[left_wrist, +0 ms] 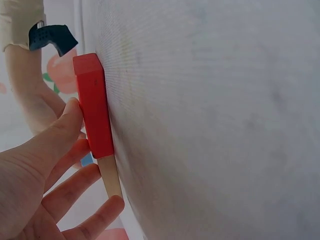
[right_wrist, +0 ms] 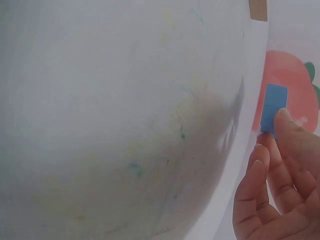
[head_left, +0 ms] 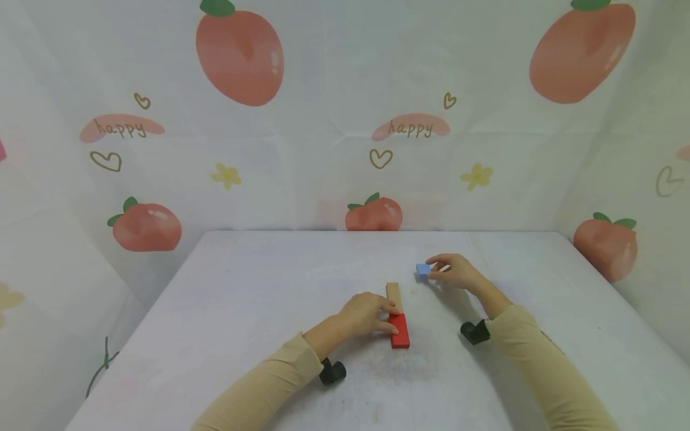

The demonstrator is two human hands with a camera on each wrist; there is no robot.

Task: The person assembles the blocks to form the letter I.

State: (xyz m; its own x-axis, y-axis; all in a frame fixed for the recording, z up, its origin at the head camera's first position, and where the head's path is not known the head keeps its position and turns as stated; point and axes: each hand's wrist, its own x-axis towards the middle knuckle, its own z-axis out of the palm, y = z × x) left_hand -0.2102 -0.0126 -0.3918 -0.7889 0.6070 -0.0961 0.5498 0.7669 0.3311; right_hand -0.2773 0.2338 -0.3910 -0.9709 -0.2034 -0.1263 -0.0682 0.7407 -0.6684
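A red rectangular block point(head_left: 400, 332) lies on the table with a tan wooden block point(head_left: 394, 293) lined up beyond its far end. My left hand point(head_left: 362, 314) reaches in from the left, and its thumb and index fingertip touch the red block. In the left wrist view, another fingertip of this hand rests by the tan block point(left_wrist: 111, 177). Farther back and to the right, my right hand point(head_left: 458, 272) pinches a small blue block point(right_wrist: 274, 106) between thumb and fingers. Some right-hand fingers curl below the blue block in the right wrist view.
The white table point(head_left: 269, 263) ends at a back edge in front of a fruit-print cloth point(head_left: 323, 90). Black wrist mounts point(head_left: 333, 372) stick out under both sleeves, low over the tabletop.
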